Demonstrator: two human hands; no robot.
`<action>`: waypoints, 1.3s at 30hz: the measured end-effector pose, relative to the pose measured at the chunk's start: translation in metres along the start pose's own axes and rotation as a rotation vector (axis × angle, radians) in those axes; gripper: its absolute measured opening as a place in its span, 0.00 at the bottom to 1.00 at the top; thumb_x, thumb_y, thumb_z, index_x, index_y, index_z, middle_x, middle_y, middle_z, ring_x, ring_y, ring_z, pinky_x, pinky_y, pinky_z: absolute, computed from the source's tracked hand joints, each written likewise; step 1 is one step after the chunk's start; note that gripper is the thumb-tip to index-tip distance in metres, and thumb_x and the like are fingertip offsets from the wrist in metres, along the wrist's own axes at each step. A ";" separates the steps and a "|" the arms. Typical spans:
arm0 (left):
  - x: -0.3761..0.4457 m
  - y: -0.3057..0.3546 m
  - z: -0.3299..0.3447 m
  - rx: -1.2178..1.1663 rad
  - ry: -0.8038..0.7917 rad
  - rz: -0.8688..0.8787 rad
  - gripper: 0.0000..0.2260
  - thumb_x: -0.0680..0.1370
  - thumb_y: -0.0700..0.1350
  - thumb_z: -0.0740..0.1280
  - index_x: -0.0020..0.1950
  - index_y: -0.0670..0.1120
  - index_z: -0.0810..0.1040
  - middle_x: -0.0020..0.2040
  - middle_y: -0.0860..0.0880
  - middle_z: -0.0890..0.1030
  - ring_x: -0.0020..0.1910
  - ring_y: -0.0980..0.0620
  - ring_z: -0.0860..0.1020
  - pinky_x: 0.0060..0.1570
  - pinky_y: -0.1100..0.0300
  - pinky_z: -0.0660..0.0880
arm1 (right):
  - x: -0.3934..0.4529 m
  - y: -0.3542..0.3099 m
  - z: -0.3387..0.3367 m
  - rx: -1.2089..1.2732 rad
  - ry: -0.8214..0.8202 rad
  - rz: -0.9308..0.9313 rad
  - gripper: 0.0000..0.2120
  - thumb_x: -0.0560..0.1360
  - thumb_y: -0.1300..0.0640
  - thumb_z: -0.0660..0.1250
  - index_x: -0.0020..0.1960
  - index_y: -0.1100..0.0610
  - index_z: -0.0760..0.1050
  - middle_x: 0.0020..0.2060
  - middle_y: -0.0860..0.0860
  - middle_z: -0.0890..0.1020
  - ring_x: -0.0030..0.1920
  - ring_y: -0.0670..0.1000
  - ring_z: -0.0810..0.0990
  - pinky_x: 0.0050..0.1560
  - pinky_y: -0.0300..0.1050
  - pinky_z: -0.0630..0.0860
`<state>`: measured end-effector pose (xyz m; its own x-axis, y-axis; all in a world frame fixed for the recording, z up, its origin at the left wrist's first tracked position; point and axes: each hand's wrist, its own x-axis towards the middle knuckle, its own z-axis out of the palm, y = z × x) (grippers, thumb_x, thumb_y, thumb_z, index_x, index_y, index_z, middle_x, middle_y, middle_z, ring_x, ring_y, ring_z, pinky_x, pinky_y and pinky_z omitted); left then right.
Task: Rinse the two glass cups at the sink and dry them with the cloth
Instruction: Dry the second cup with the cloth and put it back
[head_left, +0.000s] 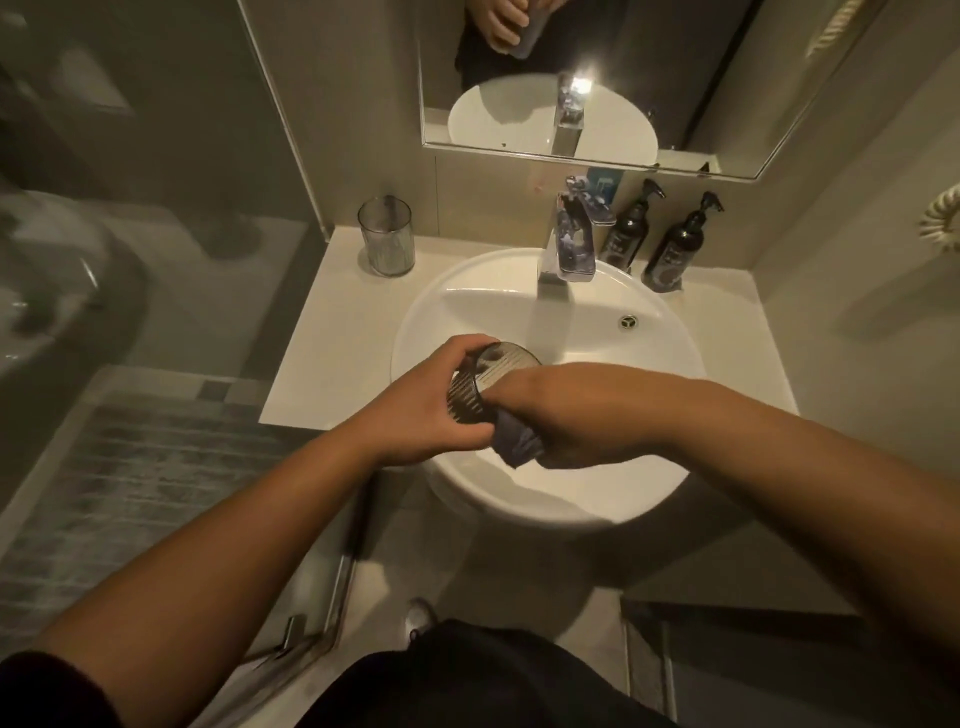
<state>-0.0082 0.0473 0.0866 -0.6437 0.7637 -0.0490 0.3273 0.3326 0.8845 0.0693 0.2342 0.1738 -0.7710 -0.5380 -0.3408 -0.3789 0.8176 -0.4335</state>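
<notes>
Over the white sink (649, 483), my left hand (431, 400) grips a ribbed glass cup (485, 376), tilted so its mouth faces up and away from me. My right hand (550, 410) holds a dark grey cloth (514, 441) against the cup's right side; its fingers are hidden behind the cloth and cup. A second ribbed glass cup (387, 236) stands upright on the counter at the back left of the basin. No water is visibly running from the chrome tap (569, 241).
Two dark pump bottles (675, 244) stand at the back right of the counter (332, 358), beside the tap. A mirror (753, 78) hangs above. A glass shower partition (291, 130) and a tiled floor lie to the left.
</notes>
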 end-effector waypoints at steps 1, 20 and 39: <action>0.001 0.001 0.000 0.022 -0.024 0.016 0.36 0.66 0.51 0.76 0.71 0.61 0.63 0.65 0.57 0.75 0.63 0.65 0.74 0.56 0.74 0.72 | 0.002 -0.001 0.002 -0.019 -0.027 0.008 0.11 0.69 0.64 0.68 0.45 0.51 0.70 0.43 0.50 0.78 0.42 0.54 0.75 0.46 0.52 0.74; 0.024 0.022 -0.010 -0.960 0.020 -0.440 0.29 0.78 0.69 0.57 0.61 0.49 0.83 0.63 0.41 0.83 0.63 0.39 0.81 0.58 0.39 0.78 | -0.007 0.001 -0.013 -0.313 0.289 -0.203 0.09 0.66 0.59 0.72 0.40 0.51 0.72 0.36 0.49 0.76 0.34 0.49 0.72 0.31 0.36 0.59; 0.034 0.035 -0.009 -0.902 0.289 -0.279 0.17 0.63 0.59 0.73 0.45 0.51 0.86 0.42 0.47 0.86 0.40 0.50 0.85 0.37 0.56 0.81 | 0.011 -0.027 0.009 0.279 0.360 0.271 0.10 0.70 0.63 0.69 0.34 0.55 0.70 0.29 0.50 0.73 0.27 0.48 0.73 0.28 0.39 0.73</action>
<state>-0.0253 0.0800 0.1197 -0.8010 0.5176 -0.3008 -0.4350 -0.1580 0.8865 0.0757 0.2043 0.1748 -0.9679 -0.1703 -0.1847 -0.0289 0.8058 -0.5915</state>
